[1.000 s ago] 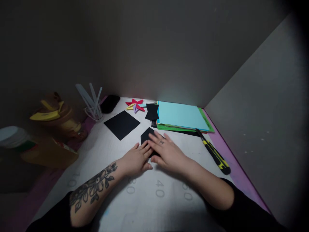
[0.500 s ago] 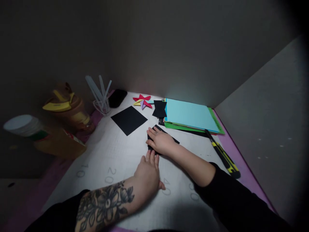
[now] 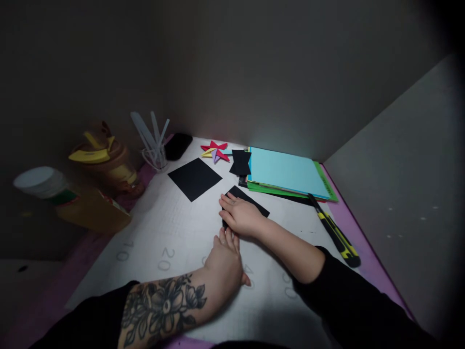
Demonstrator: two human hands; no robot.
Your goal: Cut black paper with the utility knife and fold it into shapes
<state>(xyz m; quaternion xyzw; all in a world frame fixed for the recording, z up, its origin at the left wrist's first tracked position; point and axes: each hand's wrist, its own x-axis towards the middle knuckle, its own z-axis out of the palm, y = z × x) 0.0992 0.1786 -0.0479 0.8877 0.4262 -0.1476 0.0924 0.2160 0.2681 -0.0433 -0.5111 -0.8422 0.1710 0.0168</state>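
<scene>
A folded piece of black paper (image 3: 250, 199) lies on the white mat under my right hand (image 3: 240, 213), whose fingers are stretched out flat across its left part. Just below, my left hand (image 3: 225, 257) rests with straight fingers, the tips at the paper's lower corner, close to my right hand. That lower corner is mostly covered by my hands. To the upper left lies a flat black paper square (image 3: 195, 179). Behind my right hand, a smaller black folded paper (image 3: 240, 162) leans at the left edge of a stack of coloured paper (image 3: 286, 169).
A yellow-black utility knife (image 3: 337, 236) lies at the right, its tip touching the stack. Folded paper stars (image 3: 215, 151), a phone (image 3: 178, 146) and a clear cup of glue sticks (image 3: 155, 157) stand at the back. Leftward are a brown pot (image 3: 109, 162) and a white-lidded jar (image 3: 41, 182).
My right hand has shifted slightly left and down over the folded black paper, so more of its upper right part shows. My left hand stays almost in place; the view has tilted a little.
</scene>
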